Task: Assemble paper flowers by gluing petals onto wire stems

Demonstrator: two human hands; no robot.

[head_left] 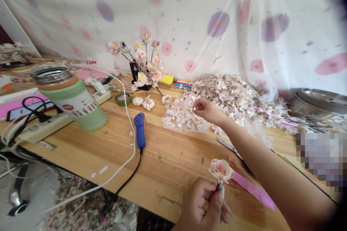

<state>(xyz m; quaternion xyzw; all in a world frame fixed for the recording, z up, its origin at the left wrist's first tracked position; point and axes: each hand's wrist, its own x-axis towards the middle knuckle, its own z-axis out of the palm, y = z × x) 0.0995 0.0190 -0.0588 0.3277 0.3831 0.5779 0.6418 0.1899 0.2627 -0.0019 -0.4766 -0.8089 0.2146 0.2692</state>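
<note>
My left hand (204, 204) pinches the short dark stem of a handmade flower (221, 170), near the front edge of the table. Pale petals surround its pink and yellow centre. Reaching out over the right side of a clear plastic tray (199, 129) is my right hand (204, 110), its fingers curled together. Whatever they hold, if anything, is too small to make out. Loose white petals (180, 113) lie scattered in the tray. Between my hands, scissors (229, 145) rest partly beneath my right forearm. A pink strip (253, 189) lies beside the held flower.
A large heap of petal scraps (230, 92) lies behind the tray, with a metal bowl (320, 103) at right. A blue glue gun (140, 131), its cord, a white cable (132, 130) and a green tumbler (78, 104) stand left. Flower branches (146, 61) rise at the back.
</note>
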